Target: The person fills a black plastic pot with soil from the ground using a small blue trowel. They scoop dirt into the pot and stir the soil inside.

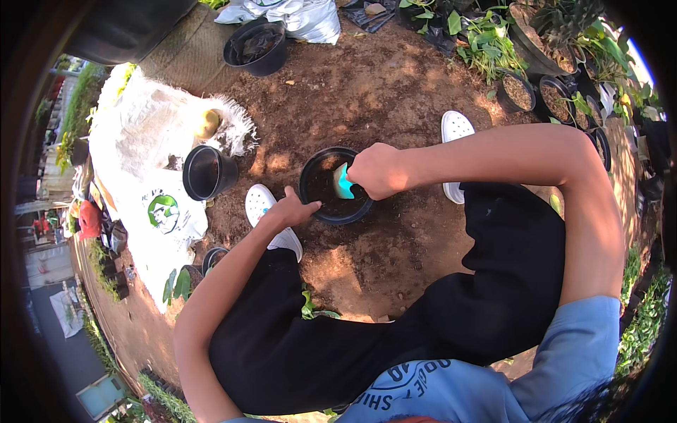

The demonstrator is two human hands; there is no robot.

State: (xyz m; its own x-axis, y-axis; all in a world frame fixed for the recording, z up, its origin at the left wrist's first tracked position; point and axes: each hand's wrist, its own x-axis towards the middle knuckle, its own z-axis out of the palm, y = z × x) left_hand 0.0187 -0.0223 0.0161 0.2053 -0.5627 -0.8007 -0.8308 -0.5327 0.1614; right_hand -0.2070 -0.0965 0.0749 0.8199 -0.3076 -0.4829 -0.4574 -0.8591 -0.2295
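Note:
A round black plastic plant pot [338, 218] stands on the ground between my feet, with dark soil [325, 185] inside. My left hand [293, 207] grips the near left part of its rim, thumb and fingers spread around the edge. Over the right side of the pot, my right hand [376, 170] is closed in a fist around a turquoise hand scoop [345, 184]. Its blade reaches down into the pot; the handle is hidden in my fist.
Left lie a black pot [210, 173], a white woven sack [137, 116] and a yellowish round object [208, 124]. A black pot [259, 53] stands farther off by white bags [312, 21]. Potted plants [489, 47] line the right. My white shoes [260, 203] flank the pot.

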